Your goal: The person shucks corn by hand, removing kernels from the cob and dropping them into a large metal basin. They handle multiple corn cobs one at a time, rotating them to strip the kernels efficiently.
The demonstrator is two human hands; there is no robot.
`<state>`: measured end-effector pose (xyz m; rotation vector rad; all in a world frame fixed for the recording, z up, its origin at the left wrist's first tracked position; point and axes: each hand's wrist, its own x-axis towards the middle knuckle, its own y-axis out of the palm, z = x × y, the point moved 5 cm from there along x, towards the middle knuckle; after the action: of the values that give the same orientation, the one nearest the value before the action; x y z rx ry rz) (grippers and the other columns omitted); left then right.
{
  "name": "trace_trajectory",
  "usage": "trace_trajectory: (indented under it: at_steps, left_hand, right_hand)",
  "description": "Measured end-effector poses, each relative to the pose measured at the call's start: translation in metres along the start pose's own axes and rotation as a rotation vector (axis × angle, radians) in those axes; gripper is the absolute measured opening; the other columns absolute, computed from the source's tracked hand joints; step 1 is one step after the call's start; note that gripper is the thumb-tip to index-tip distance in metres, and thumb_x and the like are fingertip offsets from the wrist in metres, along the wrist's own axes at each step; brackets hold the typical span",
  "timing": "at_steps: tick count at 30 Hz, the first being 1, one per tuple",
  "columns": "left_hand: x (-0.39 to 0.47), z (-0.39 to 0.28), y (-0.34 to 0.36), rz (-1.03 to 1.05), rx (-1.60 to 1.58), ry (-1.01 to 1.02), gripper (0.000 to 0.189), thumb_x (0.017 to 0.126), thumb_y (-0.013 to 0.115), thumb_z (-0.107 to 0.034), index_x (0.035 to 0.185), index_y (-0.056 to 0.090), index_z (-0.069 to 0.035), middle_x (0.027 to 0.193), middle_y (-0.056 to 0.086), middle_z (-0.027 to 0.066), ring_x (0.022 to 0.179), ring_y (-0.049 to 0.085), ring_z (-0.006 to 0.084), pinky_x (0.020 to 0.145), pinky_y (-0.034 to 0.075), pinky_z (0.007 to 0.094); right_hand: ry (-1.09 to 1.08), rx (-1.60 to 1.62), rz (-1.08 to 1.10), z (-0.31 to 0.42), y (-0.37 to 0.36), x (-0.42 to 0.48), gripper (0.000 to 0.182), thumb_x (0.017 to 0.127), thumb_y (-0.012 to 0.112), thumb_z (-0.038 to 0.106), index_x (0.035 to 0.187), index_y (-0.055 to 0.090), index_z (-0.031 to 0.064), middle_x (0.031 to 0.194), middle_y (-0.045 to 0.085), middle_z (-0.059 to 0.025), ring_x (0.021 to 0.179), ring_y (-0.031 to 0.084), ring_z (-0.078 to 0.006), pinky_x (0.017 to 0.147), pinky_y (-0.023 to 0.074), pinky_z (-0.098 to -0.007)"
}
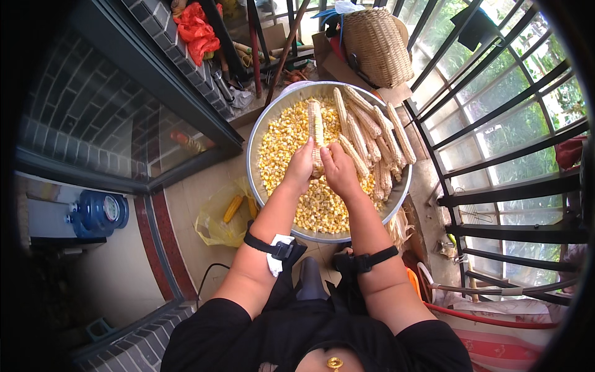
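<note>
Both my left hand (300, 163) and my right hand (340, 168) grip one corn cob (315, 122) over a wide metal basin (251, 173). Its upper part sticks out beyond my fingers, pale with rows where few kernels show. My thumbs lie along its two sides, and the lower end is partly covered by my hands. Loose yellow and white corn kernels (283, 135) fill much of the basin beneath. Along the basin's right side lies a heap of bare corn cobs (369, 132), one of them close to my right fingers.
A yellow plastic bag (214, 228) with unshelled ears of corn (233, 208) lies on the floor, left of the basin. Behind the basin stands a woven basket (377, 46). Metal railings (492, 167) run along the right; a glass door (116, 107) stands at left. Corn husks (399, 228) lie beside the basin.
</note>
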<state>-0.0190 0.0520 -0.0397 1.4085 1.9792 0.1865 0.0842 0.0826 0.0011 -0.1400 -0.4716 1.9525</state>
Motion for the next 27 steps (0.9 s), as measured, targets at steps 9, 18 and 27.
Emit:
trace_trajectory:
  at_steps: [9, 18, 27]
  left_hand:
    - [0.014, 0.015, -0.008, -0.101, 0.113, 0.181, 0.035, 0.100, 0.034, -0.032, 0.108, 0.054, -0.006, 0.089, 0.061, 0.0046, 0.075, 0.060, 0.0121, 0.065, 0.049, 0.0273]
    - [-0.006, -0.002, 0.010, -0.051, 0.749, 0.396, 0.033, 0.098, 0.040, -0.029, 0.100, 0.056, 0.000, 0.081, 0.061, 0.0138, 0.072, 0.058, 0.0245, 0.067, 0.045, 0.0348]
    - [-0.002, 0.000, 0.012, 0.066, 0.574, 0.445, 0.035, 0.098, 0.041, -0.027, 0.096, 0.057, 0.004, 0.086, 0.063, 0.0108, 0.074, 0.058, 0.0208, 0.069, 0.046, 0.0325]
  right_hand:
    - [0.055, -0.069, -0.181, -0.020, 0.005, 0.002, 0.026, 0.095, 0.047, 0.024, 0.083, 0.050, 0.0007, 0.061, 0.049, -0.0170, 0.055, 0.051, -0.0294, 0.054, 0.0392, -0.0422]
    - [0.095, 0.082, -0.283, -0.027, -0.008, 0.013, 0.043, 0.091, 0.054, 0.040, 0.081, 0.051, -0.0012, 0.064, 0.054, -0.0185, 0.059, 0.053, -0.0308, 0.058, 0.0415, -0.0415]
    - [-0.033, -0.014, -0.244, -0.014, -0.019, 0.011, 0.030, 0.095, 0.048, 0.027, 0.081, 0.052, 0.0011, 0.065, 0.056, -0.0183, 0.060, 0.054, -0.0328, 0.056, 0.0416, -0.0405]
